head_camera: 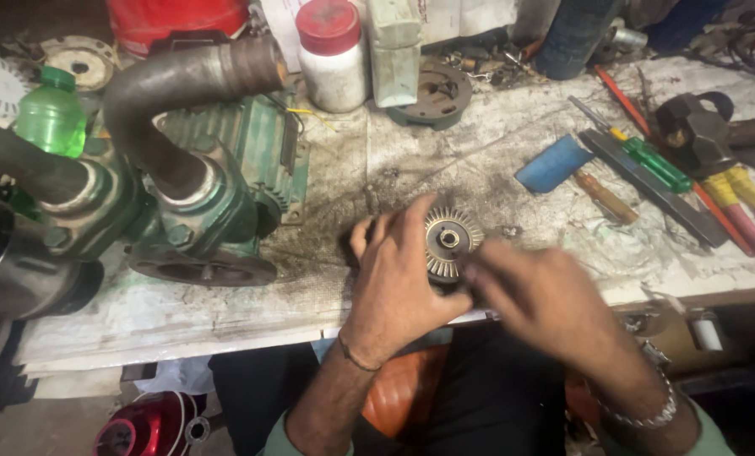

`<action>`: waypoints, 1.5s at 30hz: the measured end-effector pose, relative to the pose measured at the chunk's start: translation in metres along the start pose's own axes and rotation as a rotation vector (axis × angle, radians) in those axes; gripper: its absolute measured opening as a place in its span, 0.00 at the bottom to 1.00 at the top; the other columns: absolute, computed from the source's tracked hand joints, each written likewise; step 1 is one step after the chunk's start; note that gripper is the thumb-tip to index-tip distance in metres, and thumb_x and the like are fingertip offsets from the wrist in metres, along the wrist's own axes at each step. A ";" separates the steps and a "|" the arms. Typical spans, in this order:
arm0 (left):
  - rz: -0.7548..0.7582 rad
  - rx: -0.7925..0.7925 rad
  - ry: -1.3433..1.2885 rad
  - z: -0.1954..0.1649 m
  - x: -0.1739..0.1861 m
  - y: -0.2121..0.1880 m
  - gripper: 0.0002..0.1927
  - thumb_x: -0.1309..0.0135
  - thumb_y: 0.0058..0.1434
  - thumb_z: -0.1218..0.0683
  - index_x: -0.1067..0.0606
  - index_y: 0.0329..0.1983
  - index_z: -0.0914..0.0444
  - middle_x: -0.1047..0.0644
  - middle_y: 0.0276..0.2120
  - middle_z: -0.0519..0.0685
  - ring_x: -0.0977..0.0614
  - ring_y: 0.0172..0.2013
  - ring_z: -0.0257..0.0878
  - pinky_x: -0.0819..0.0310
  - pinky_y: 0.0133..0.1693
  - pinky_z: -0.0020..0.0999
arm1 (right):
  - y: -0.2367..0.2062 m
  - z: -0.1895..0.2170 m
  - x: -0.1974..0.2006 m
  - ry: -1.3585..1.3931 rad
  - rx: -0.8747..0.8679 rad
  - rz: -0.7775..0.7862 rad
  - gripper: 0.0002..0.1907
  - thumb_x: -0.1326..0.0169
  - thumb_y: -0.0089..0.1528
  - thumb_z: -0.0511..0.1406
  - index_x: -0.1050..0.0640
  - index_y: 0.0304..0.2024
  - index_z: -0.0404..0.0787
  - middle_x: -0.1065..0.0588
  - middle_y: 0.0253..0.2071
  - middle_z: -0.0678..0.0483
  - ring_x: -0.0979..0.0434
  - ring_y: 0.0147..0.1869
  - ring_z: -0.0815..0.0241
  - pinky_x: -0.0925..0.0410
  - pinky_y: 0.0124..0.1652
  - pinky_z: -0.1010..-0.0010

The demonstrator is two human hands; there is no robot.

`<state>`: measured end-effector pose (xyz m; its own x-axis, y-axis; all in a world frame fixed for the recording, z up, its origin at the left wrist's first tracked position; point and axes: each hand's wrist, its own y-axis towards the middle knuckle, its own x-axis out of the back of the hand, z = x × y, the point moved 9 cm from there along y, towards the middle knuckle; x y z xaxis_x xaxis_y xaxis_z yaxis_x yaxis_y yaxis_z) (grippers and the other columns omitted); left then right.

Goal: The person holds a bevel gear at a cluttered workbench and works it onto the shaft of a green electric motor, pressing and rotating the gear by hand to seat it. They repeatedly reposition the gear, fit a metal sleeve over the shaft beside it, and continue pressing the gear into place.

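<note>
A round metal impeller (452, 241) with radial fins and a central hub lies at the near edge of the dirty workbench (445, 160). My left hand (399, 274) curls around the impeller's left side and grips it. My right hand (538, 295) is blurred and touches the impeller's lower right edge with its fingertips. A thin band circles my left wrist and a metal bracelet my right wrist.
A green pump (200, 194) with a dark curved pipe stands at the left. Behind it are a green bottle (52, 114) and a white jar with a red lid (333, 59). Screwdrivers (648, 160), a blue block (553, 163) and a hammer (707, 127) lie at the right.
</note>
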<state>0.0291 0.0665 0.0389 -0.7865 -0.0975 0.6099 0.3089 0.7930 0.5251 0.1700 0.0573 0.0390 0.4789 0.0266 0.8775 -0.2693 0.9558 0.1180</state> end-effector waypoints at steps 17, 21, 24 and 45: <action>-0.061 0.112 0.143 0.010 -0.001 0.001 0.53 0.26 0.39 0.40 0.37 0.64 0.65 0.22 0.48 0.58 0.23 0.54 0.54 0.48 0.63 0.61 | -0.003 0.014 0.000 0.137 0.101 0.009 0.08 0.45 0.61 0.39 0.21 0.39 0.43 0.21 0.21 0.50 0.17 0.23 0.49 0.27 0.26 0.58; -0.095 0.060 0.153 0.003 0.003 0.000 0.53 0.26 0.38 0.40 0.37 0.63 0.66 0.23 0.51 0.58 0.24 0.55 0.54 0.49 0.62 0.63 | -0.002 0.010 0.021 -0.147 -0.013 -0.206 0.10 0.43 0.62 0.41 0.21 0.42 0.44 0.23 0.20 0.46 0.21 0.24 0.41 0.31 0.24 0.52; -0.037 0.052 0.114 0.002 0.001 0.000 0.54 0.28 0.39 0.39 0.38 0.65 0.66 0.24 0.53 0.57 0.24 0.55 0.53 0.50 0.63 0.63 | -0.002 0.014 -0.007 0.105 0.029 0.125 0.11 0.44 0.58 0.40 0.20 0.43 0.51 0.21 0.18 0.52 0.17 0.18 0.52 0.27 0.23 0.59; -0.040 0.022 0.103 -0.002 0.003 -0.001 0.57 0.28 0.39 0.42 0.41 0.69 0.66 0.25 0.54 0.59 0.26 0.57 0.56 0.52 0.64 0.63 | 0.002 0.002 0.010 0.040 -0.018 -0.016 0.07 0.42 0.60 0.40 0.20 0.37 0.44 0.22 0.21 0.48 0.19 0.21 0.49 0.30 0.25 0.59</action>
<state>0.0279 0.0647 0.0412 -0.7384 -0.1893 0.6472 0.2659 0.8002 0.5375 0.1727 0.0587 0.0486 0.5162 0.0225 0.8562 -0.2464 0.9613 0.1233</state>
